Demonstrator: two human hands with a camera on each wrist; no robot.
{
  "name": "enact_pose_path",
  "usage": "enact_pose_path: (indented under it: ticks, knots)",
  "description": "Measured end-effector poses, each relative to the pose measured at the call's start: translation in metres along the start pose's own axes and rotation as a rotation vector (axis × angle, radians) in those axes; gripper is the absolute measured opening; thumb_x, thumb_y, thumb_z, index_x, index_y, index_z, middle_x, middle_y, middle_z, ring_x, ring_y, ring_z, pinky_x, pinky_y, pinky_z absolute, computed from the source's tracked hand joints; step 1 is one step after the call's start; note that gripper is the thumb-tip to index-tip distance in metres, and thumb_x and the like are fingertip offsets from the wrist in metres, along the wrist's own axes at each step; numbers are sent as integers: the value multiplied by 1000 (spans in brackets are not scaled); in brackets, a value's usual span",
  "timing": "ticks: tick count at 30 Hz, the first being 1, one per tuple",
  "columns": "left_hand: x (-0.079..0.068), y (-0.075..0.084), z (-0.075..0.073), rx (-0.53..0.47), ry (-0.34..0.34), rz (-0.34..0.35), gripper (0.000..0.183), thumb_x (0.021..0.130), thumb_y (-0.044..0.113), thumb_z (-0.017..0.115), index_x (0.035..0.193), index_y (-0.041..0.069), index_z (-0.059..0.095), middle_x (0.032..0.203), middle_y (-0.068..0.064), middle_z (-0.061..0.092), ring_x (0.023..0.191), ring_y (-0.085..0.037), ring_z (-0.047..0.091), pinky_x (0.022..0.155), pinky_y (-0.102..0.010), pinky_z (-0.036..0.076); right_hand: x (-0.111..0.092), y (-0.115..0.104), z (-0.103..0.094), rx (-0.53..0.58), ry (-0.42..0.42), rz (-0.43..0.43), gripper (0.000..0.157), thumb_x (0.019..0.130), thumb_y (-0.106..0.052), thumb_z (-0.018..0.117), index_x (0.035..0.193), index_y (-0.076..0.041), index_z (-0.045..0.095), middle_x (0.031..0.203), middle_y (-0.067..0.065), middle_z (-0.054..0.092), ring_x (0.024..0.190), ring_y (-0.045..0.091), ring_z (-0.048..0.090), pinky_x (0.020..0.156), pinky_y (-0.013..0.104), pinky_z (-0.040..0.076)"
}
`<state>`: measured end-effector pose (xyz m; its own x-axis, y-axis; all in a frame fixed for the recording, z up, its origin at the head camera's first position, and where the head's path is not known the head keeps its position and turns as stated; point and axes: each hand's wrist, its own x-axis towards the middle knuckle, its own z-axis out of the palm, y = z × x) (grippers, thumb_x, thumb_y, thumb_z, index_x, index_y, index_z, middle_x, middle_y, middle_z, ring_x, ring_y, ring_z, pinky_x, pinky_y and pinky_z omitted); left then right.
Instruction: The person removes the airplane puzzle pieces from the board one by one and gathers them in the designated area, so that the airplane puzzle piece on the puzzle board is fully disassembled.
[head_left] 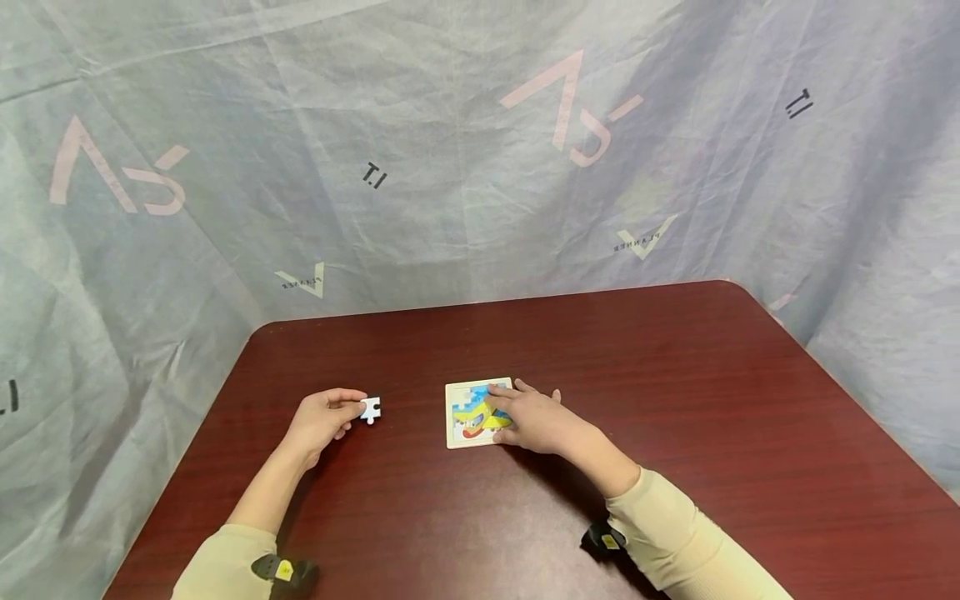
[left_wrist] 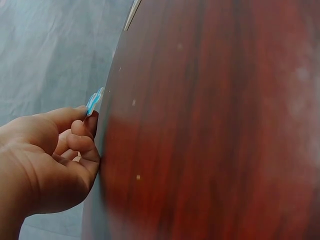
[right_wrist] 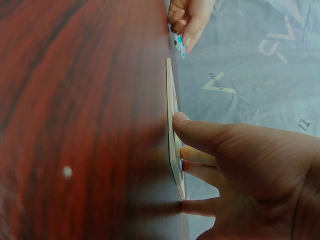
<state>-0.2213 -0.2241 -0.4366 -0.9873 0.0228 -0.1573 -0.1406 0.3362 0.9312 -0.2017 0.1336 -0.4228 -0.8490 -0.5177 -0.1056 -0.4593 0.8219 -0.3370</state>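
Between thumb and fingertips, my left hand [head_left: 324, 423] pinches a white and light-blue jigsaw piece [head_left: 371, 409], left of the puzzle. In the left wrist view the jigsaw piece [left_wrist: 94, 101] appears nearly edge-on, past the thumb tip. A square puzzle board [head_left: 460, 442] with a pale wooden frame lies flat on the table; its picture is a yellow aeroplane on blue. Part of its upper left shows bare pale wood. My right hand [head_left: 542, 419] rests on the board's right side, fingers spread, covering part of the picture. The right wrist view shows its thumb on the board's edge [right_wrist: 175, 160].
A dark red wood-grain table [head_left: 480, 517] with rounded far corners carries everything. Behind it hangs a grey printed cloth [head_left: 450, 233], also along the sides. Black straps with a yellow tag [head_left: 283, 570] sit at both wrists.
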Motion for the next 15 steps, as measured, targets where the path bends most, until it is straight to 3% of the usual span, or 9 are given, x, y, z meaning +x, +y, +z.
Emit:
enact_pose_path:
  ticks: [15]
  knots:
    - [-5,-5,-17,23,-2,13,32,98,9,67,125,-7,64,91,-4,68,66,-11,51,54,-22,43,2,0,1,-10,-10,8,61,96,-37,71,151,-20,50,161,-3,35,148,41,26,96,82,28]
